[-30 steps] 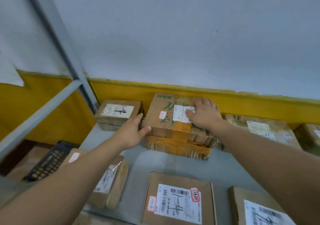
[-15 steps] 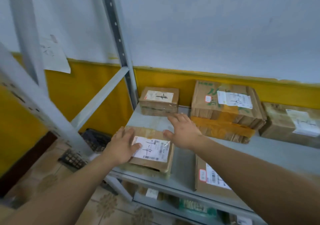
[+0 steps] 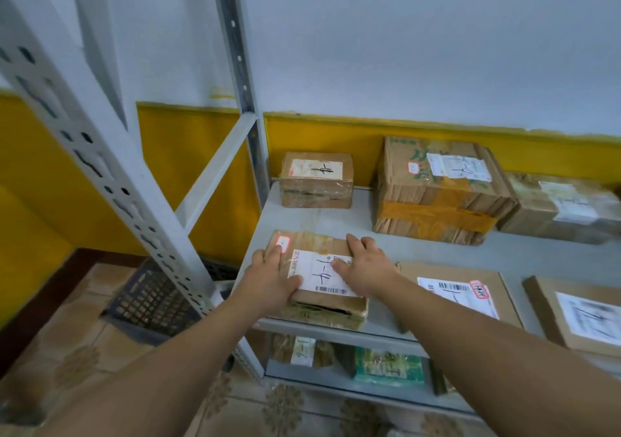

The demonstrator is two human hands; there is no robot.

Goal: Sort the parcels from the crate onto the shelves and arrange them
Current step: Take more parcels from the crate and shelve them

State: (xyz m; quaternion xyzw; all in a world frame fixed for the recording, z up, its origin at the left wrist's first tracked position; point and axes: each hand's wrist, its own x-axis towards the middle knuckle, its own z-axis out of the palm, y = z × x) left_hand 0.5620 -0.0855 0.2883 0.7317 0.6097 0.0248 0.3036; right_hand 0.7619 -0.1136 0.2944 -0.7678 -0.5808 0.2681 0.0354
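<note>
So the taped brown parcel (image 3: 321, 280) sits right at the front left corner of the shelf (image 3: 336, 218), long side running along the front edge. It looks like a reused carton. The cardboard is wrinkled, the front face looks squashed and there's glossy tape all over it. My guess is it's fairly light and a bit soft, so it'll give if you squeeze the middle. That tape probably makes the top slick too, so I'd grab it by the two short ends or get under the front edge, not pinch the lid.

Both hands are on top of it and apart, with the white label showing between them. The left hand (image 3: 272, 278) covers the left end, thumb lying towards the label. The right hand (image 3: 366, 268) is spread flat on the right end. Neither looks curled around anything, they're just pressing down. The other boxes along the back edge are well apart from it.
</note>
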